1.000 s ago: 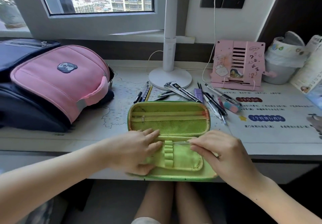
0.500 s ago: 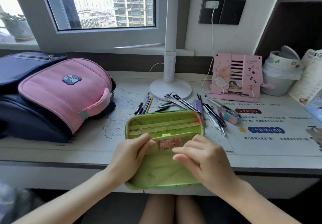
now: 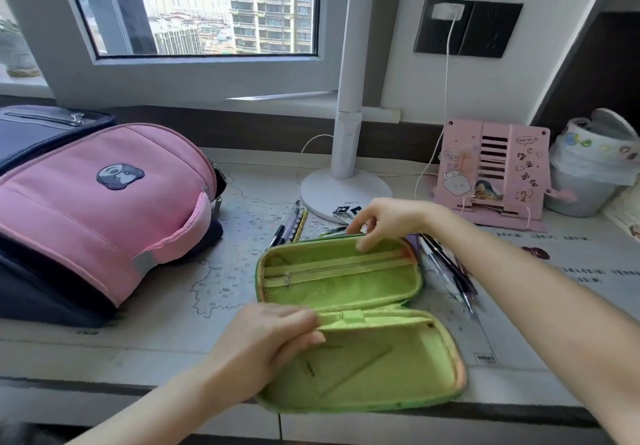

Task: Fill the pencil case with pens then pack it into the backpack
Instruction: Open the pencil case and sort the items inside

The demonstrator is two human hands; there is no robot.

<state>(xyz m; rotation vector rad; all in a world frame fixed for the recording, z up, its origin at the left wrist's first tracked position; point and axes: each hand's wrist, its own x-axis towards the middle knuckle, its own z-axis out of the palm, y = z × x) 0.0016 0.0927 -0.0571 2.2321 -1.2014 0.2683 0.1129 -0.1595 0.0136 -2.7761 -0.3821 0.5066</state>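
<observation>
Right grip [image 3: 381,222] is hovering at the far rim of the pencil case [image 3: 346,285], curling toward pens [image 3: 446,266] just beyond; pinching or not, unclear. Left grip [image 3: 273,337] is pinching the case's flap on the surface [image 3: 156,351].

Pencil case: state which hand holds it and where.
The left hand pinches the pencil case by its middle flap's left end. The right hand is among the pens; its grip cannot be told.
</observation>
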